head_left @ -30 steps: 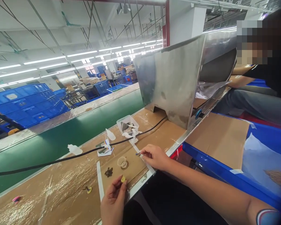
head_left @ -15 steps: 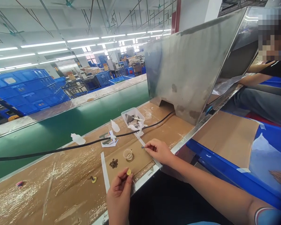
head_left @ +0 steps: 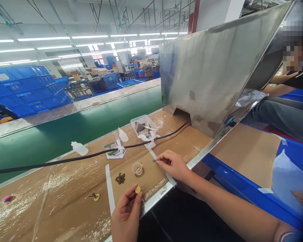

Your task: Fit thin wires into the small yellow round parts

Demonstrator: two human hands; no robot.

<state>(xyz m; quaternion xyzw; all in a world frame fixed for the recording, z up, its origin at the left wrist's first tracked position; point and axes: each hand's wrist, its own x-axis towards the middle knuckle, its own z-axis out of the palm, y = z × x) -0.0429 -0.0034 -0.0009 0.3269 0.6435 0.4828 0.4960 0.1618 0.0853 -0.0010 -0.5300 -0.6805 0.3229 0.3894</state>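
Observation:
My left hand (head_left: 126,215) pinches a small yellow disc (head_left: 138,190) at the near edge of the cardboard-covered bench (head_left: 65,208). My right hand (head_left: 173,164) holds a tiny dark part (head_left: 154,160) between thumb and forefinger, just right of a small clear cup (head_left: 137,169). A little pile of dark parts (head_left: 120,178) lies left of the cup. Another yellow disc with a dark piece (head_left: 95,196) lies on the cardboard further left.
A black cable (head_left: 65,159) crosses the bench past two small white bottles (head_left: 78,148) and a clear tray (head_left: 143,126). A steel hood (head_left: 212,70) stands behind, a green conveyor belt (head_left: 53,134) runs beyond. Another person sits at the right (head_left: 288,111). Blue crates (head_left: 25,90) stack at the far left.
The view shifted slightly. Both hands stay near the same spots, my right hand still holding the tiny part by the cup, my left hand still holding the yellow disc.

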